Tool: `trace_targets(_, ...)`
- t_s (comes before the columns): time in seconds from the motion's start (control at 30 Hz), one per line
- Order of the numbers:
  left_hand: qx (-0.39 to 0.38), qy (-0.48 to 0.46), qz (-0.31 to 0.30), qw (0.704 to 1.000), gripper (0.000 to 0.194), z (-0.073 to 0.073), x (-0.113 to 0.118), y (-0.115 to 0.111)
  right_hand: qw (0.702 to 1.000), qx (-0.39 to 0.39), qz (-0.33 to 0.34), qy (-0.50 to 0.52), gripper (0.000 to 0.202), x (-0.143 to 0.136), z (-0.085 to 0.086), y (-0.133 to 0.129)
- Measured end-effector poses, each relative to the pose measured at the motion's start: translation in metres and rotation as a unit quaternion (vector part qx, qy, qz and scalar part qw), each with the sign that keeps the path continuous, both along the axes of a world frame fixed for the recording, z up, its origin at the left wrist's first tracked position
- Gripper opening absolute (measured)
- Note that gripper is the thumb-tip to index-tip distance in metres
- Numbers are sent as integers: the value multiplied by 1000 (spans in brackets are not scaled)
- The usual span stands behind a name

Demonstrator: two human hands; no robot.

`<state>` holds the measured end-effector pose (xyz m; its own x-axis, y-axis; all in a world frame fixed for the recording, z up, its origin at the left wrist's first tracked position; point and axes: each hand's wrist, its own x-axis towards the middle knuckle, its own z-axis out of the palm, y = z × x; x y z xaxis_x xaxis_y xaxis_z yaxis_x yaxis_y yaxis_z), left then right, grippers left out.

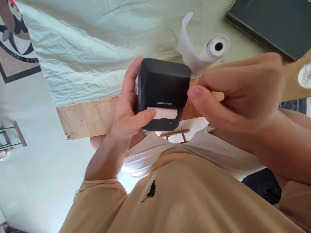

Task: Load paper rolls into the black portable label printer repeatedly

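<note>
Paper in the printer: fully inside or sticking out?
Sticking out: a white strip shows on the printer, just below the NIIMBOT lettering; the left hand has its thumb over one end.

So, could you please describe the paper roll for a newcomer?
On the pale cloth, look between the black printer and the dark, flat device. The paper roll there differs by its black-centred end and loose, curling tail.

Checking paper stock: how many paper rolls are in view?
1: the white paper roll, partly unwound, on the pale cloth, right of the black printer in the left hand. Any inside the printer would be hidden.
</note>
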<state>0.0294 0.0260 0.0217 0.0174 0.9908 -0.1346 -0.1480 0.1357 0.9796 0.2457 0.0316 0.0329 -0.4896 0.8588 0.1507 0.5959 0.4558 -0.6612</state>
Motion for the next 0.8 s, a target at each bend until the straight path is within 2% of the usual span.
trace_targets(0.07, -2, 2, 1, 1000, 62, -17, -6, -1, 999, -33, 9, 0, 71, 0, -3, 3)
trace_targets(0.17, 10, -20, -1, 1000, 65, -35, -20, -6, 989, -144, 16, -36, 88, 0, -17, 7)
trace_targets(0.23, 24, -67, -15, 997, 69, -35, -30, -10, 979, -200, 12, -46, 97, -1, -26, 8)
trace_targets(0.33, -57, -57, -57, 995, 73, -25, -39, -18, 973, -225, 0, -46, 97, -7, -30, 8)
trace_targets(0.43, -57, -55, -73, 994, 59, -28, -42, -23, 970, -227, -8, -90, 92, -16, -23, 10)
trace_targets(0.53, 10, -82, -78, 994, 36, -46, -44, -25, 956, -240, -19, -167, 93, -26, -11, 14)
trace_targets(0.63, 30, -90, -91, 991, 38, -59, -48, -24, 926, -280, -44, -250, 90, -36, 2, 18)
trace_targets(0.7, 34, -84, -92, 992, 40, -60, -50, -23, 912, -299, -56, -275, 84, -41, 10, 20)
trace_targets(0.8, 29, -65, -83, 994, 41, -56, -50, -23, 910, -305, -50, -277, 75, -42, 13, 22)
